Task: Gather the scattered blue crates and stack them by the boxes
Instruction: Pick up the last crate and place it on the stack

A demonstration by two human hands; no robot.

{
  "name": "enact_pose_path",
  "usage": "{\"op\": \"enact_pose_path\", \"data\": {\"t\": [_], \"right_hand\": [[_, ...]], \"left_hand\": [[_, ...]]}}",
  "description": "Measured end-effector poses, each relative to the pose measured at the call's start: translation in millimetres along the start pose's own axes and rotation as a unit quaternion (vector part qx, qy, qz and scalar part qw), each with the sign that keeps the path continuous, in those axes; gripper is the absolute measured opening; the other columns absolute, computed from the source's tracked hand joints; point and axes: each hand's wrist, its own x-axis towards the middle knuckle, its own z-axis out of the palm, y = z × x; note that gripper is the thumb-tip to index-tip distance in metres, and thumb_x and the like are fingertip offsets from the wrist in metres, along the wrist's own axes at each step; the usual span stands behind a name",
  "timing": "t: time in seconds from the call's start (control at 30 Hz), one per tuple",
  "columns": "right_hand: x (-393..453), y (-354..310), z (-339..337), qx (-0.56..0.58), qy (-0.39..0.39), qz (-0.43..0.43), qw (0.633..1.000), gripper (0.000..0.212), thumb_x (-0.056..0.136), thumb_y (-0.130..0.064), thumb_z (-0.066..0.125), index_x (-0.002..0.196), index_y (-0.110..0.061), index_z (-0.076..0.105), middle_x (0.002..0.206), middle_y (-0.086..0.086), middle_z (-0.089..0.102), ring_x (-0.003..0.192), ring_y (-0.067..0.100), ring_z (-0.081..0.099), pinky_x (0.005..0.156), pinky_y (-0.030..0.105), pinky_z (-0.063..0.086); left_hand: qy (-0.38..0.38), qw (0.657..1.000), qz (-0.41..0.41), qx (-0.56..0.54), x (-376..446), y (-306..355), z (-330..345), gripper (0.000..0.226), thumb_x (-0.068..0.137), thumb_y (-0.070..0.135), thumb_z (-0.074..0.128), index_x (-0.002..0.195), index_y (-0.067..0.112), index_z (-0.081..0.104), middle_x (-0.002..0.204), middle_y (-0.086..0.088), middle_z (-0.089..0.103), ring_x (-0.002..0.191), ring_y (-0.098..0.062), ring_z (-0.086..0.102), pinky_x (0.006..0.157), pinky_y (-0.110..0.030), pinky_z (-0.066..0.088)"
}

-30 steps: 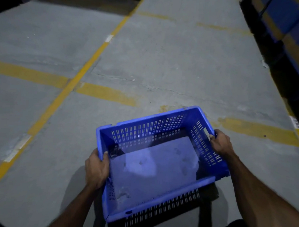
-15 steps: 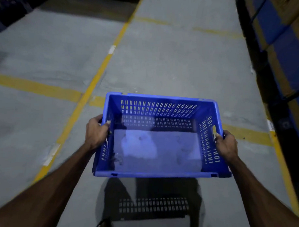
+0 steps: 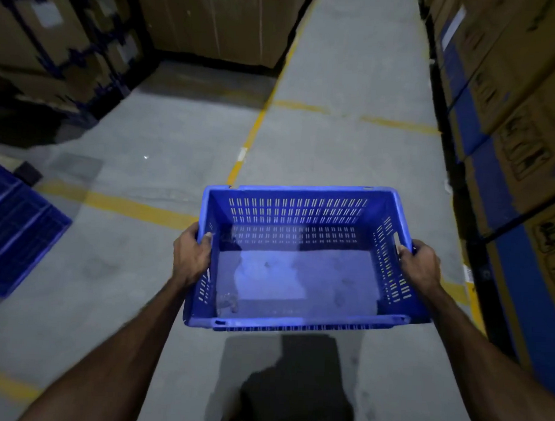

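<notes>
Two hands (image 3: 302, 262), slotted rectangular plastic crate (image 3: 297, 208)

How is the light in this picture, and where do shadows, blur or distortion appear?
Head view: dim overall; a pale sheen on the floor of the blue crate; the crate's dark shadow falls on the concrete floor below it; the cardboard boxes at right lean and blur from the wide angle.

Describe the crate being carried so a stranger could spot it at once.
On the grey floor with yellow lines, between stacked boxes, it is the blue crate at centre. Unlike the blue crates at far left, it is held off the floor by both hands.
</notes>
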Motion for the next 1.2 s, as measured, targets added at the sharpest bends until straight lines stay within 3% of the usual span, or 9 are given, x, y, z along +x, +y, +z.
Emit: {"op": "enact_pose_path", "data": {"t": [0.13, 0.23, 0.33, 0.43, 0.57, 0.7, 0.93, 1.1, 1.2], "right_hand": [[-40, -55, -32, 0.031, 0.002, -0.018, 0.999, 0.021, 0.099, -0.029, 0.061, 0.109, -0.014, 0.07, 0.099, 0.018, 0.072, 0.091, 0.039, 0.069, 0.08, 0.039, 0.052], [-62, -79, -42, 0.046, -0.004, -0.027, 0.999, 0.009, 0.097, -0.03, 0.062, 0.096, -0.023, 0.065, 0.094, 0.016, 0.073, 0.089, 0.039, 0.07, 0.082, 0.045, 0.057], [-76, -99, -45, 0.052, -0.001, -0.029, 0.998, 0.012, 0.094, -0.033, 0.062, 0.093, -0.021, 0.066, 0.09, 0.014, 0.073, 0.086, 0.037, 0.07, 0.082, 0.045, 0.058], [-85, -121, -42, 0.052, -0.01, -0.038, 0.998, 0.009, 0.094, -0.028, 0.062, 0.091, -0.021, 0.065, 0.09, 0.015, 0.072, 0.086, 0.038, 0.069, 0.082, 0.043, 0.056], [-88, -147, -25, 0.05, -0.02, -0.04, 0.998, 0.006, 0.094, -0.024, 0.063, 0.088, -0.024, 0.062, 0.092, 0.017, 0.072, 0.086, 0.04, 0.07, 0.085, 0.049, 0.058], [-84, -178, 2, 0.056, -0.035, -0.035, 0.997, 0.004, 0.094, -0.023, 0.065, 0.095, -0.02, 0.067, 0.094, 0.017, 0.074, 0.086, 0.038, 0.071, 0.085, 0.048, 0.059], [-77, -249, 66, 0.058, -0.083, -0.069, 0.992, 0.022, 0.094, -0.025, 0.066, 0.113, -0.016, 0.07, 0.1, 0.014, 0.074, 0.087, 0.036, 0.072, 0.086, 0.047, 0.06], [-74, -310, 121, 0.051, -0.125, -0.12, 0.984, 0.016, 0.092, -0.022, 0.065, 0.105, -0.015, 0.071, 0.096, 0.018, 0.074, 0.087, 0.038, 0.072, 0.086, 0.048, 0.059], [-62, -344, 166, 0.055, -0.154, -0.134, 0.978, 0.026, 0.08, -0.036, 0.064, 0.093, -0.014, 0.071, 0.087, 0.015, 0.076, 0.081, 0.037, 0.073, 0.081, 0.05, 0.061]], "left_hand": [[0.033, 0.999, -0.03, -0.023, -6, 33, -62, 0.038, 0.082, 0.036, 0.056, 0.109, 0.017, 0.075, 0.076, -0.004, 0.073, 0.067, -0.027, 0.068, 0.071, -0.041, 0.057], [0.052, 0.996, -0.056, -0.045, -14, 45, -95, 0.03, 0.08, 0.031, 0.062, 0.104, 0.022, 0.077, 0.071, 0.0, 0.072, 0.06, -0.023, 0.065, 0.068, -0.04, 0.058], [0.066, 0.993, -0.074, -0.068, -20, 46, -120, 0.019, 0.083, 0.022, 0.067, 0.098, 0.023, 0.079, 0.062, -0.002, 0.068, 0.052, -0.02, 0.06, 0.062, -0.037, 0.054], [0.088, 0.978, -0.13, -0.137, -19, 42, -141, 0.013, 0.083, 0.015, 0.073, 0.093, 0.011, 0.08, 0.057, -0.01, 0.063, 0.046, -0.021, 0.052, 0.053, -0.032, 0.047], [0.088, 0.949, -0.174, -0.248, -13, 39, -170, 0.003, 0.085, -0.002, 0.072, 0.086, -0.004, 0.075, 0.069, -0.019, 0.061, 0.049, -0.022, 0.047, 0.043, -0.026, 0.039], [0.073, 0.946, -0.149, -0.277, -6, 25, -202, 0.011, 0.092, -0.005, 0.065, 0.098, -0.007, 0.074, 0.075, -0.018, 0.063, 0.051, -0.022, 0.051, 0.045, -0.028, 0.046], [0.084, 0.964, -0.133, -0.213, 4, -22, -254, 0.02, 0.101, 0.003, 0.058, 0.11, 0.008, 0.074, 0.078, -0.014, 0.065, 0.063, -0.025, 0.054, 0.051, -0.03, 0.051], [0.148, 0.958, -0.154, -0.189, 25, -53, -287, 0.019, 0.102, 0.009, 0.058, 0.11, 0.01, 0.075, 0.071, -0.013, 0.064, 0.06, -0.026, 0.055, 0.059, -0.038, 0.051], [0.19, 0.949, -0.177, -0.18, 40, -74, -308, 0.018, 0.098, 0.012, 0.059, 0.106, 0.014, 0.076, 0.067, -0.007, 0.065, 0.057, -0.023, 0.055, 0.058, -0.036, 0.049]]}}
